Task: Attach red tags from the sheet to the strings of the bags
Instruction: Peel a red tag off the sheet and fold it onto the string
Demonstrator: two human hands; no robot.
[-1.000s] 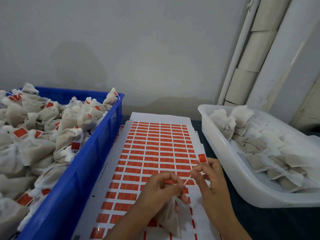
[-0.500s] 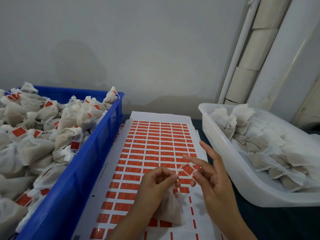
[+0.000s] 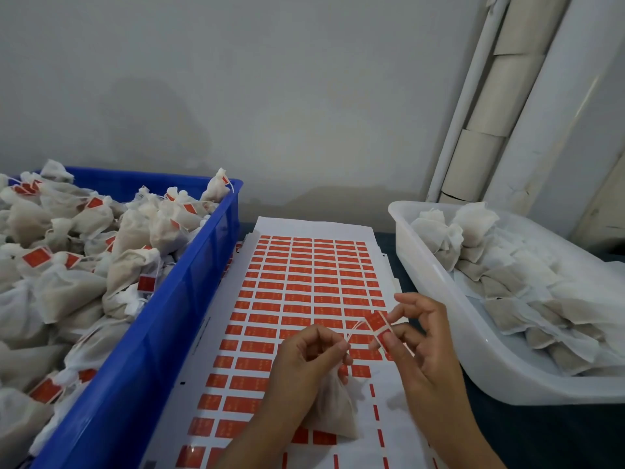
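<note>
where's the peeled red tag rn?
Head view, lower right of centre: the red tag is pinched in the right hand, above the tag sheet, at the end of the string the left hand holds.

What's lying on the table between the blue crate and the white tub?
In the head view, the sheet of red tags lies between the blue crate and the white tub.

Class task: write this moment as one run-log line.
left hand: pinches string, bag hanging | right hand: holds red tag at string end | stage: tag being attached
</note>
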